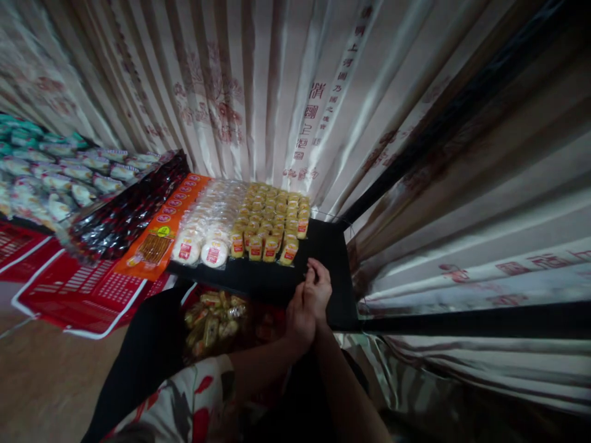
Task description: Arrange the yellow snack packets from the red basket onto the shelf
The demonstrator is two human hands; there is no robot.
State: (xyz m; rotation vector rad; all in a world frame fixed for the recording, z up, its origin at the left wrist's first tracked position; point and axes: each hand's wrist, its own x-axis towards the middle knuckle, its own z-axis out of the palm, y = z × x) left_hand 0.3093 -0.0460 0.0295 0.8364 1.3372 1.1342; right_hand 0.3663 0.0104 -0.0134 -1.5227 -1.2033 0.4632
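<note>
My left hand [299,317] and my right hand [317,288] are pressed against each other over the front right part of a black shelf [339,252]. Both look closed, the fingers drawn together; whether anything is between them is hidden. Just beyond them stand rows of small yellow wrapped cakes [272,221] with red and white labels. To their left are rows of round white packaged cakes [215,251]. Below the shelf edge, left of my left forearm, lies a heap of loose yellow wrapped cakes [215,323], partly in shadow.
Further left are an orange snack packet [154,249], dark shiny packets [122,218] and many white packets [58,184]. Red baskets [83,295] with white rims sit below. A pale printed curtain [272,92] hangs behind, crossed by a dark bar [415,141] on the right.
</note>
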